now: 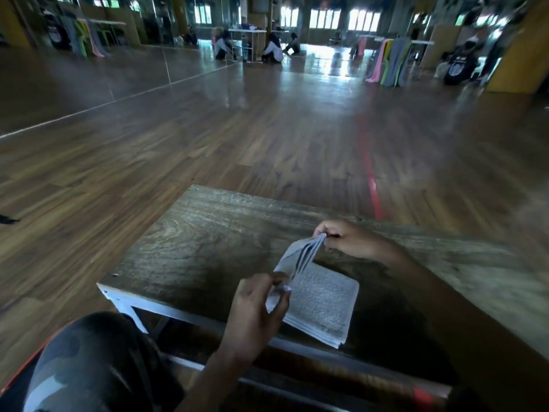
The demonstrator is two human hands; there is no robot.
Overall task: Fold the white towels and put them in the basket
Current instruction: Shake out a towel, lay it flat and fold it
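Note:
A white towel [322,301] lies partly folded on the wooden table [208,239], near its front edge. Its left flap is lifted off the table and shows several layered edges. My right hand [350,237] pinches the far corner of that flap between thumb and fingers. My left hand [252,313] pinches the near corner of the same flap, at the table's front edge. No basket is in view.
The table has a white metal frame [142,307] below its front edge. My knee in camouflage cloth [89,361] is at the lower left. Wooden floor with a red line [372,185] stretches ahead. People sit far back beside clothes racks [389,60].

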